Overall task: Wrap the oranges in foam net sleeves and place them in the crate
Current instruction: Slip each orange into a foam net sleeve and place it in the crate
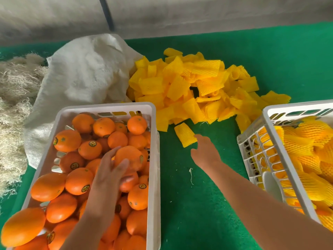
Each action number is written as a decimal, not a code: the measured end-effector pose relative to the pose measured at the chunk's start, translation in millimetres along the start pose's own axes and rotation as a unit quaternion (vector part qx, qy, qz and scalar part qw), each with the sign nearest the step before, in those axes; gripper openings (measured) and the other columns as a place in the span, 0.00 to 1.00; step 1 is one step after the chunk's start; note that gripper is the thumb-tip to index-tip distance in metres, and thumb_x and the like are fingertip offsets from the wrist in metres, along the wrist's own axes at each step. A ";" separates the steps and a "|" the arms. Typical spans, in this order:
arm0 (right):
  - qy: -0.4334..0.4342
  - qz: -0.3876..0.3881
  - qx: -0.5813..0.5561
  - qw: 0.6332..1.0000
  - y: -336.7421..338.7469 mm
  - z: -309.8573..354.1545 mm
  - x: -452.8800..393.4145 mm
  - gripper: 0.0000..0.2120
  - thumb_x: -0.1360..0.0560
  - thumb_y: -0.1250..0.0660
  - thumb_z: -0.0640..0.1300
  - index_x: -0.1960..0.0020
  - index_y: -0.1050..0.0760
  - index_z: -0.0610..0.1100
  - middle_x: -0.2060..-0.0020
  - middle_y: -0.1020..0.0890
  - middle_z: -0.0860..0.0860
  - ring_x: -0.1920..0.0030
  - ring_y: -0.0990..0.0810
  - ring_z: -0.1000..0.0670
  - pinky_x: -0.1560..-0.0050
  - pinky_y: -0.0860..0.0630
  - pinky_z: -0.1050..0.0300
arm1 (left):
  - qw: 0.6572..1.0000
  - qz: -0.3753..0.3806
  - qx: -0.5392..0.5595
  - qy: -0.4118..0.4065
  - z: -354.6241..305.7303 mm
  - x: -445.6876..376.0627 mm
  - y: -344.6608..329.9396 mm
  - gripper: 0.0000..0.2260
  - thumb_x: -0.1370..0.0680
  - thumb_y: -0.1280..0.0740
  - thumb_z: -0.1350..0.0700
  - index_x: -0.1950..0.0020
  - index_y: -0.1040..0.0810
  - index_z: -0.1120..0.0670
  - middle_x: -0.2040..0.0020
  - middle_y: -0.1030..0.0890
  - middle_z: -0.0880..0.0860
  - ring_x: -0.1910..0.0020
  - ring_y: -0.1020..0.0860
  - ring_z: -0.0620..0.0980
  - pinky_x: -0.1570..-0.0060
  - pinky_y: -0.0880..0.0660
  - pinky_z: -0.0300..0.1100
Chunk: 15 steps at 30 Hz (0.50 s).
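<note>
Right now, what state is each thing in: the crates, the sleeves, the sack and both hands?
Left crate: nearly full of bare oranges.
Right crate: tilted, holding sleeved oranges.
Sleeve pile: loose heap on the green mat.
Single foam sleeve: lying flat, apart from the pile.
White sack: crumpled, slumped.
Left hand: gripping an orange in the left crate.
Right hand: open, fingertips touching the single sleeve.

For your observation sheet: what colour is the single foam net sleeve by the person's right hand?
Bright yellow foam net sleeve, clearest in the head view.
</note>
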State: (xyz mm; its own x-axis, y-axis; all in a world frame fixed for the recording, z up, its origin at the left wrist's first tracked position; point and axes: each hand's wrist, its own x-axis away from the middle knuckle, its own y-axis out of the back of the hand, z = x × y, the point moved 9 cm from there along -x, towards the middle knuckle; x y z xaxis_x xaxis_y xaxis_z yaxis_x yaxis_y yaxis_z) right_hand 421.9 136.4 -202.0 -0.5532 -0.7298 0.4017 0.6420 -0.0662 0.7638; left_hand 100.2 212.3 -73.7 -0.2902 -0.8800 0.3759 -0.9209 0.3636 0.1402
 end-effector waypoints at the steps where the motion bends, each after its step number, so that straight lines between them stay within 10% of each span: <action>1: 0.008 -0.001 0.033 0.999 -2.8 2.5 -9.9 0.39 0.21 0.31 0.39 0.15 0.45 0.51 0.22 0.35 0.42 0.27 0.29 0.39 0.33 0.22 0.41 | 0.989 0.019 0.138 0.056 7.1 6.3 -8.1 0.20 0.20 0.31 0.44 0.27 0.24 0.41 0.36 0.15 0.53 0.40 0.15 0.58 0.47 0.15 0.57; 4: 0.054 0.006 0.169 0.984 -14.5 16.4 -35.1 0.50 0.24 0.26 0.39 0.15 0.55 0.57 0.18 0.44 0.41 0.21 0.39 0.36 0.33 0.25 0.36 | 0.929 0.048 0.334 0.153 16.0 25.6 -27.4 0.23 0.19 0.35 0.47 0.24 0.25 0.52 0.33 0.17 0.61 0.38 0.17 0.68 0.52 0.15 0.58; 8: 0.094 -0.023 0.257 0.962 -21.4 17.3 -52.6 0.33 0.21 0.28 0.44 0.20 0.38 0.53 0.31 0.26 0.43 0.33 0.26 0.40 0.42 0.22 0.42 | 0.913 0.060 0.360 0.180 18.8 39.4 -38.4 0.24 0.17 0.36 0.40 0.25 0.24 0.49 0.31 0.19 0.60 0.37 0.17 0.65 0.54 0.17 0.56; 15: 0.058 -0.062 0.027 0.996 8.2 -24.5 -38.2 0.14 0.20 0.37 0.33 0.37 0.22 0.43 0.47 0.17 0.42 0.48 0.17 0.39 0.55 0.23 0.49 | 0.959 0.078 0.243 0.127 7.8 48.1 -68.4 0.21 0.19 0.29 0.44 0.28 0.21 0.49 0.34 0.17 0.59 0.43 0.14 0.62 0.61 0.16 0.46</action>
State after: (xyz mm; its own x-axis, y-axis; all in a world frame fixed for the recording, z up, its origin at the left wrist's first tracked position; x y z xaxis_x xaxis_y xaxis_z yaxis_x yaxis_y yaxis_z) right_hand 461.4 147.1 -223.5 -0.5593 -0.7920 0.2446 0.5422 -0.1264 0.8307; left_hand 147.2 142.8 -72.3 -0.4192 -0.7015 0.5764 -0.9015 0.2464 -0.3558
